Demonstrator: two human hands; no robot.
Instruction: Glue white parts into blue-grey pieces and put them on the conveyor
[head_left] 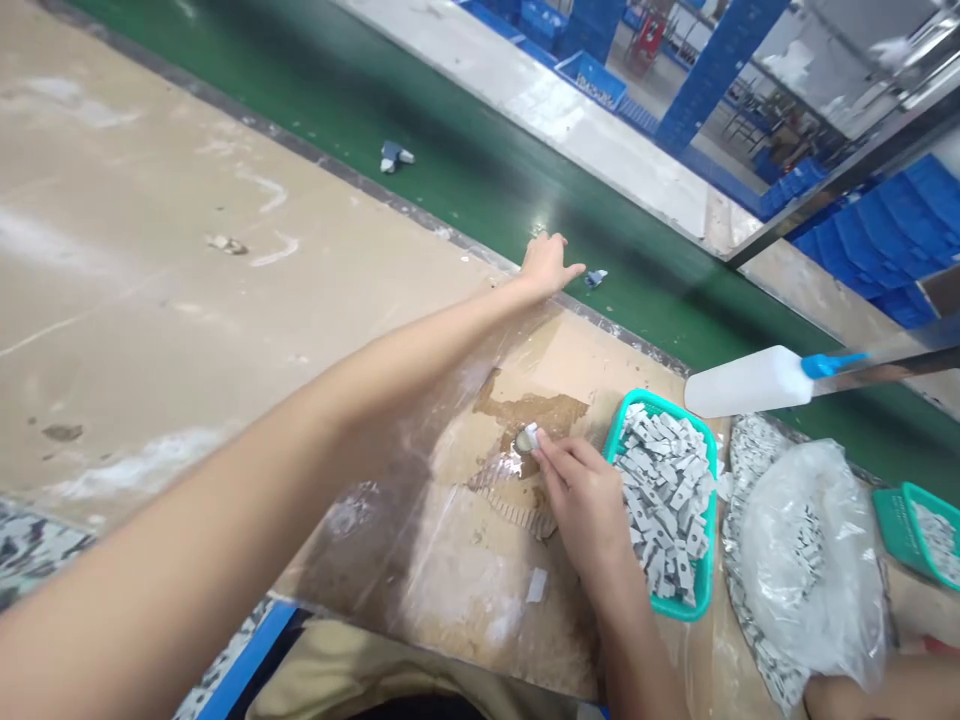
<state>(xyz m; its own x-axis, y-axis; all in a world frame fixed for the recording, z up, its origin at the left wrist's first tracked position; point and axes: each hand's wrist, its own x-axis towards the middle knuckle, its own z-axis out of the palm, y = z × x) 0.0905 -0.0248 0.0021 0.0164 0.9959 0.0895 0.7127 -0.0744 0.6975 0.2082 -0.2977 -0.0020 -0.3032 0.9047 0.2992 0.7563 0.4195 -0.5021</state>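
Hovering above the green belt (pixel 480 190), the left hand (pixel 545 265) has its fingers spread apart and holds nothing that I can see. Just beside its thumb, a small blue-grey part (pixel 596 278) lies on the belt; another similar part (pixel 395 157) lies further to the left. The right hand (pixel 589 490) is over the worn brown surface (pixel 187 330), and its grip is clamped, thumb and fingers together, on a small pale piece (pixel 529 438), whose exact form I cannot tell. To the right of this hand stands a teal basket (pixel 711 540), filled with small grey pieces (pixel 667 480). Behind the basket, a white bottle (pixel 750 382) lies tilted, with its blue nozzle (pixel 829 364) pointing right. Further right there is a clear plastic bag (pixel 817 570), and near it another person's blurred arm (pixel 892 692).
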